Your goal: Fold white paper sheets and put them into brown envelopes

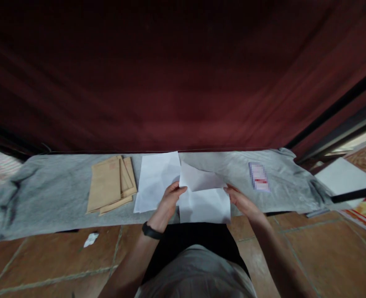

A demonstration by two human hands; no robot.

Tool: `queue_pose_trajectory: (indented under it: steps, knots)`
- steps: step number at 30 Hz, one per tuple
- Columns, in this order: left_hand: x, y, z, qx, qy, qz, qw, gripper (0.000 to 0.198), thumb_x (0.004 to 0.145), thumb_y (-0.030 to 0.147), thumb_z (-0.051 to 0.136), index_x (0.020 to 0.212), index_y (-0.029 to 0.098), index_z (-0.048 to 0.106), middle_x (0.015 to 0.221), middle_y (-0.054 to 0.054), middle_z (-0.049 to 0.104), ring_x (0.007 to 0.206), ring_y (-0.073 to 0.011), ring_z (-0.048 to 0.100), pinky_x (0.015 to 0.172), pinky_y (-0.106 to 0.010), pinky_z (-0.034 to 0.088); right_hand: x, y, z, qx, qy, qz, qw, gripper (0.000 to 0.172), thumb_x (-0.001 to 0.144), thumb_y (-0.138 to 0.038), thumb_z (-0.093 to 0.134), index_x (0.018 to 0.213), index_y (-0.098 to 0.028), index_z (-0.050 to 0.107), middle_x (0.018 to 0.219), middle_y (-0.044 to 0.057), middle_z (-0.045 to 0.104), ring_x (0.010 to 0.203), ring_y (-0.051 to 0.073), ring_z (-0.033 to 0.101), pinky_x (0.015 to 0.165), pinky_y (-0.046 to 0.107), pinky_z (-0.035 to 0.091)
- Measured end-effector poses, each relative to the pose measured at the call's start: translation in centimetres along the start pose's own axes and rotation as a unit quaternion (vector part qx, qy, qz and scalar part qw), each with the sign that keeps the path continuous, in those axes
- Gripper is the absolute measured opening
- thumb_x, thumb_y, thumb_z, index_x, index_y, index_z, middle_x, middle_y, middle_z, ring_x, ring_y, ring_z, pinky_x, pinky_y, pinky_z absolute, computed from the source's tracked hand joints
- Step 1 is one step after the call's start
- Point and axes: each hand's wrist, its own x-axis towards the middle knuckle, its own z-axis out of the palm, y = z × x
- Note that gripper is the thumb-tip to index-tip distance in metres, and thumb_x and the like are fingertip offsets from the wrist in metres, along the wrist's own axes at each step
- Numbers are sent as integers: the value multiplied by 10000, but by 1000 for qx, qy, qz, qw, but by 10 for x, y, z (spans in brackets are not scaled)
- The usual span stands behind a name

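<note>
A white sheet of paper (204, 207) lies in front of me near the table's front edge, its far part bent up and over toward me. My left hand (169, 200) pinches its left side, thumb on top. On the right side, my right hand (239, 199) grips the sheet by the edge of the bent-over part. Just left of it rests a stack of white paper (157, 178), close to my left hand. Farther left are several brown envelopes (107, 184), overlapping in a loose pile.
A grey cloth (61, 182) covers the long narrow table. To the right lies a small pixelated bundle (259, 177) with a red band. Dark red fabric (183, 91) hangs behind the table. A crumpled white scrap (91, 239) is on the tiled floor (46, 265).
</note>
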Motion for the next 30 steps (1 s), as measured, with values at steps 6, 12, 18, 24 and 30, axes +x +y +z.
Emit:
queue_pose_trajectory:
  steps: [6,12,18,24,30]
  knots:
    - [19,76,31,84,-81,162,980,351,696,342,832,967,151,718,963,-38,769,848,-193,683,819,-315,518,32,-69,-19,3,-16,-121,992,358,695,-447,827,962,-215,770,968,23,783,929,235,679,886,356,519]
    - [43,82,29,332,-5,372,867,68,811,202,703,873,175,713,1023,-54,748,1027,-229,655,974,-394,501,42,-90,-41,-59,38,-237,969,226,747,-388,803,917,-246,758,1151,19,752,1170,278,635,1065,450,445]
    - [62,-2,8,464,-66,382,796,448,707,-70,426,944,201,692,1204,-66,713,1188,-207,625,1061,-432,504,37,-26,-51,-138,9,-247,959,320,762,-339,749,1076,-277,760,1372,50,653,1382,273,498,1199,475,332]
    - [57,-58,-5,596,-22,346,724,699,808,25,493,1493,152,430,1597,-170,396,1478,-270,386,1176,-495,397,27,43,-57,-167,37,-193,966,304,870,-388,613,1098,-271,776,1227,53,739,1265,277,609,1182,523,374]
    - [42,-58,-20,728,-15,303,614,469,936,223,492,1385,108,562,1449,-181,582,1458,-341,408,1221,-596,251,20,64,-62,-201,-2,-208,957,359,798,-296,637,1126,-279,781,1276,54,718,1290,289,590,1206,543,333]
